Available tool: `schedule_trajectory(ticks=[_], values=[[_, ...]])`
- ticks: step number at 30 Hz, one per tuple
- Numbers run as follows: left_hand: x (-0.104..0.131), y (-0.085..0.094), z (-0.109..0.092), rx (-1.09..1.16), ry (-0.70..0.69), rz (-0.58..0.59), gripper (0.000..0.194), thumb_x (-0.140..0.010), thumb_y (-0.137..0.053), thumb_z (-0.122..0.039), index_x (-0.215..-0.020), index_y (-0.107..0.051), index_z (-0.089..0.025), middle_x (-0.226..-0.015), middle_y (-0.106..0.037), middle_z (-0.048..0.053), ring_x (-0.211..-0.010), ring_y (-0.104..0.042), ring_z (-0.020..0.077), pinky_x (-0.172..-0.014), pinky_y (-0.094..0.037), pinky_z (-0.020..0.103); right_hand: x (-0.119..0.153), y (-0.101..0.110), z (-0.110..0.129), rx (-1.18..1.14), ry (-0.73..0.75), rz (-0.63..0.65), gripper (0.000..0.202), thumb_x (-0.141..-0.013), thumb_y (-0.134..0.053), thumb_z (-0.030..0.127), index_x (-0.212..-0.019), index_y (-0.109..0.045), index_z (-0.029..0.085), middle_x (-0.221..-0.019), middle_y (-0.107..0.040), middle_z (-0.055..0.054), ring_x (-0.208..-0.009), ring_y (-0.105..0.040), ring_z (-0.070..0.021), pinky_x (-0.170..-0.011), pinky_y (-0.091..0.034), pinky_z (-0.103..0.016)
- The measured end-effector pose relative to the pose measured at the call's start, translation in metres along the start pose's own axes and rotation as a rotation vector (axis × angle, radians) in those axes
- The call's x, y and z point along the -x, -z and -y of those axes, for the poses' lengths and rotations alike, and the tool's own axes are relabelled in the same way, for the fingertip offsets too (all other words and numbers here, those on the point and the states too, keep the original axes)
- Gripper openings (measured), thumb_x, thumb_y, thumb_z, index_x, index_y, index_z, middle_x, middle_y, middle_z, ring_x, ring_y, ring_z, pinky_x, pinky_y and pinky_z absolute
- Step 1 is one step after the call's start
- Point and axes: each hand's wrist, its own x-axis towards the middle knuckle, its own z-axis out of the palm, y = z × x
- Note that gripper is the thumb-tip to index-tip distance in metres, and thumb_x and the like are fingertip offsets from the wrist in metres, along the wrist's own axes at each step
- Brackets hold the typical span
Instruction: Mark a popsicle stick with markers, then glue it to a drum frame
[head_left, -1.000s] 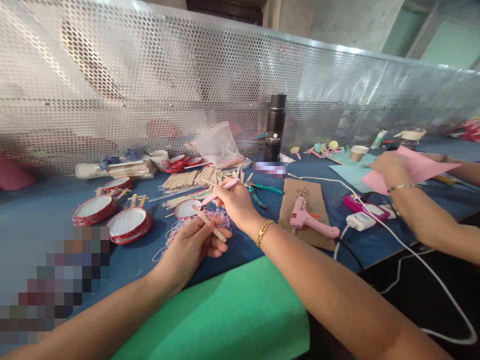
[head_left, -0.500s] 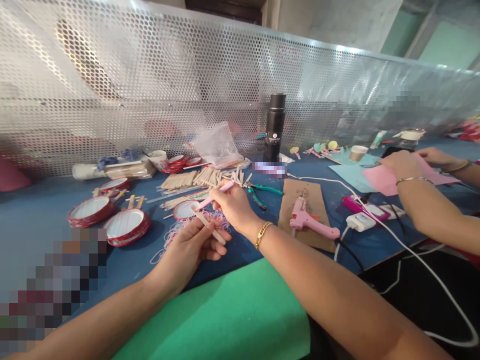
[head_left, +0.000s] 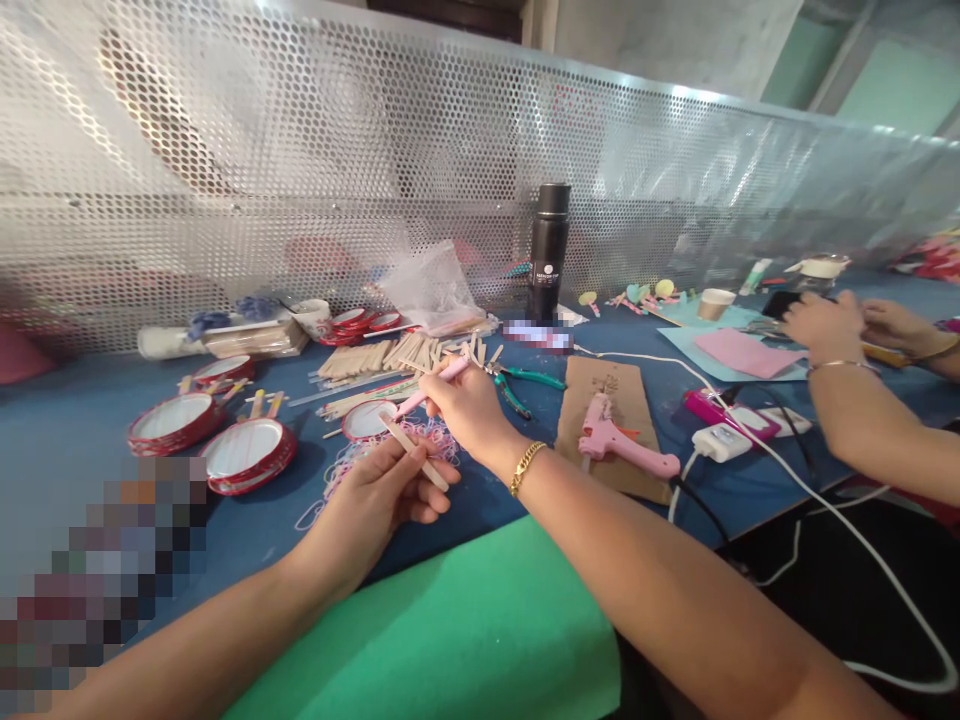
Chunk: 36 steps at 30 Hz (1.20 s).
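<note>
A flat wooden craft stick (head_left: 414, 450) is pinched in my left hand (head_left: 382, 482), slanting down to the right. My right hand (head_left: 471, 408) grips a pink pen (head_left: 410, 403), whose lower end is close to the stick's upper end; whether they touch I cannot tell. Below and behind my hands lies a tangle of pastel elastic loops (head_left: 341, 475), with a small round red-rimmed piece (head_left: 367, 421) beside it. Farther back, many loose craft sticks (head_left: 360, 360) are spread in a pile. A green sheet (head_left: 450, 630) lies under my forearms.
Red-rimmed drums (head_left: 247, 455) stand at left. Teal-handled pliers (head_left: 532, 379), a black bottle (head_left: 550, 255) and a pink glue gun (head_left: 626, 448) on cardboard (head_left: 574, 400) are to the right. A white cable (head_left: 787, 497) crosses the table. A co-worker's hands (head_left: 825, 330) are at far right.
My hands, the stick and the pen stay nearly in place. The co-worker's hands have moved off the pink paper, which now lies on the light blue sheet.
</note>
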Motion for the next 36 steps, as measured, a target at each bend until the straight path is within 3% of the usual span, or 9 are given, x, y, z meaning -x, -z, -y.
schedule_trajectory(ticks=[13, 36], values=[[0.0012, 0.0006, 0.0004, -0.040, -0.007, 0.016, 0.026, -0.085, -0.072, -0.039, -0.078, -0.071, -0.014, -0.064, -0.071, 0.004, -0.052, -0.062, 0.0108, -0.050, -0.051, 0.018, -0.0010, 0.0015, 0.0002, 0.033, 0.009, -0.003, 0.019, -0.078, -0.058, 0.026, -0.062, -0.052, 0.021, -0.050, -0.054, 0.005, -0.046, -0.048, -0.0097, -0.048, -0.037, -0.022], [-0.0007, 0.0035, 0.0019, -0.034, -0.003, 0.044, 0.028, -0.085, -0.072, -0.041, -0.079, -0.072, -0.014, -0.064, -0.072, 0.005, -0.053, -0.062, 0.0106, -0.050, -0.052, 0.017, -0.0020, 0.0005, -0.0014, -0.045, 0.005, -0.014, 0.021, -0.080, -0.059, 0.027, -0.061, -0.053, 0.020, -0.051, -0.056, 0.005, -0.047, -0.051, -0.0099, -0.050, -0.039, -0.022]])
